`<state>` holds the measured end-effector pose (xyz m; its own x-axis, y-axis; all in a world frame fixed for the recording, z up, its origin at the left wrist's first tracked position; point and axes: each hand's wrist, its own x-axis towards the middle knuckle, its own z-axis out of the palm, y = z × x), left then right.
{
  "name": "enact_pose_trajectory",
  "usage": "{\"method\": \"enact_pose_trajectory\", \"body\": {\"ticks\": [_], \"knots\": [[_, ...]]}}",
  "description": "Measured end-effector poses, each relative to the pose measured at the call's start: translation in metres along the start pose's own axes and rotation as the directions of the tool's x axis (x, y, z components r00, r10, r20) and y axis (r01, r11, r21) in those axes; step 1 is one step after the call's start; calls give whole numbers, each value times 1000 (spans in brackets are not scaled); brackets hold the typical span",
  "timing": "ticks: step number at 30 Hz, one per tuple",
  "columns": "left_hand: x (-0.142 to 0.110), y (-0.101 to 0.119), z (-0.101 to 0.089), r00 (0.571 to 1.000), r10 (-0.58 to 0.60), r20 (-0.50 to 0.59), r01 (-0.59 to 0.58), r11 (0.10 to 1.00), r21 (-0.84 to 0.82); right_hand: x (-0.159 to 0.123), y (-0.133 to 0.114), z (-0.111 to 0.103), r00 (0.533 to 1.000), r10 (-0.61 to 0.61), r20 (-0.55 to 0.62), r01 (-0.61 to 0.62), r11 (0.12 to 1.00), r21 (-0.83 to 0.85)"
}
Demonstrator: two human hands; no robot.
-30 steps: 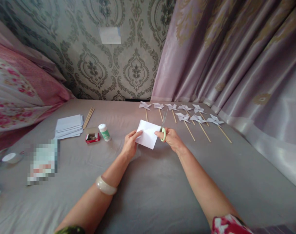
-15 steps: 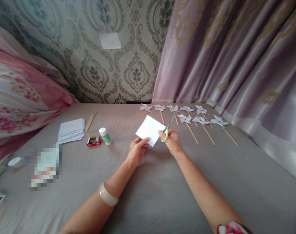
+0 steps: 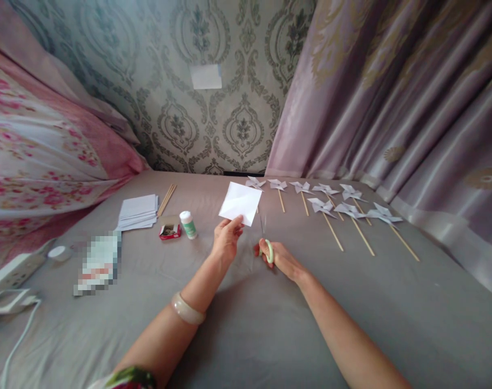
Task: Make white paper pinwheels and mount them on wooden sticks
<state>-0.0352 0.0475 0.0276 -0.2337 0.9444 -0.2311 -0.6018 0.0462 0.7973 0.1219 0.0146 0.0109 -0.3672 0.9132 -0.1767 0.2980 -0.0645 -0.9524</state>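
Held a sheet of paper [image 3: 240, 202] and scissors [image 3: 270, 250] to the right of the bottle [image 3: 188, 225]

Pinched the white, square sheet of paper by its near edge in the left hand [image 3: 227, 237], with thumb on top and fingers curled beneath. Held it up above the grey cloth [image 3: 237, 346], right of the bottle. Wore a pale bangle [image 3: 188, 309] on that arm. Gripped the scissors by their pale green handle in the right hand [image 3: 275, 255], with fingers closed around it, farther right of the bottle. Held the blades pointing away from the body, near the sheet; could not tell, through the blur, how far apart.

Could not read the green label on the bottle, too small in print. Fared likewise with the open red box [image 3: 170, 232] just left of the bottle. Could not read the packet [image 3: 99, 262] either, blurred into blocks, farther left of the bottle.

Saw wooden sticks [image 3: 167, 200] behind and left of the bottle, beside a stack of papers [image 3: 138, 213], and a power strip [image 3: 17, 272] at far left. Counted eight paper pinwheels [image 3: 322, 207] in two rows, well right of the bottle.
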Motion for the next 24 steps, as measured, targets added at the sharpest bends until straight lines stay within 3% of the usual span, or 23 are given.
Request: {"method": "enact_pose_trajectory", "body": {"ticks": [4, 24], "knots": [[-4, -4, 3, 1000, -9, 5, 9, 1000, -14, -4, -5, 10, 998, -28, 64, 31, 999, -40], [-7, -5, 4, 999, 13, 41, -15, 999, 42, -7, -11, 13, 1000, -5, -4, 5, 1000, -8]]}}
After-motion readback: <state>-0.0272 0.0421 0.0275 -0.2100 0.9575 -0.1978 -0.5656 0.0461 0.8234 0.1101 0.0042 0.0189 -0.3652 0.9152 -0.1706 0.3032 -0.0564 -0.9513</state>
